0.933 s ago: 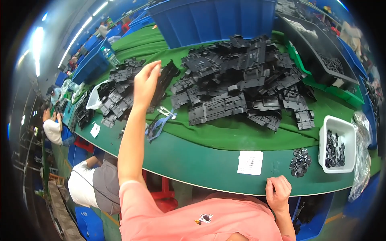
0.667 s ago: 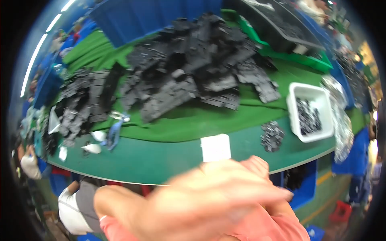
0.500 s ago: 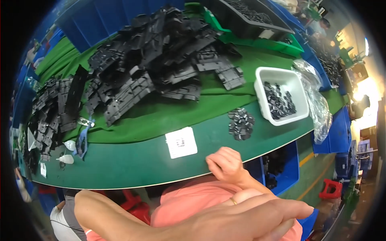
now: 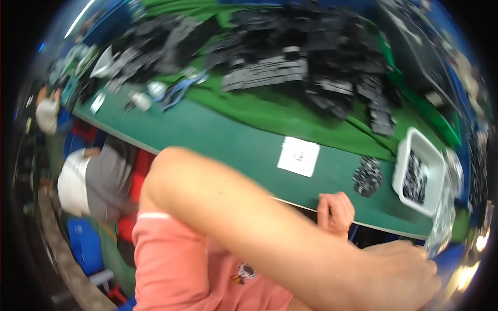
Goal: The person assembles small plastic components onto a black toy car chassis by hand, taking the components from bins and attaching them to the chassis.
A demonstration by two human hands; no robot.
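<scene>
My left arm reaches across my body from the left, its elbow bent near the table edge. My left hand (image 4: 402, 274) is at the lower right, off the table, and motion blurs its fingers. Closed in a loose fist, my right hand (image 4: 336, 212) rests at the table's front edge, and nothing shows in it. Nearest to it on the table are a small pile of small black plastic parts (image 4: 368, 177) and a white card (image 4: 299, 156) with writing. A white plastic bin (image 4: 437, 179) with more small black parts stands to the right.
Large black plastic panels (image 4: 270, 72) are heaped on a green cloth at the back, with more at the far left. A dark crate (image 4: 415, 46) sits in a green tray at the right. Clear plastic wrap (image 4: 441, 228) hangs by the bin. Another person (image 4: 98, 181) sits at left.
The view has swung, so the table appears shifted right and tilted. My left arm shows higher in view, its hand farther right. My right fist remains at the table edge.
</scene>
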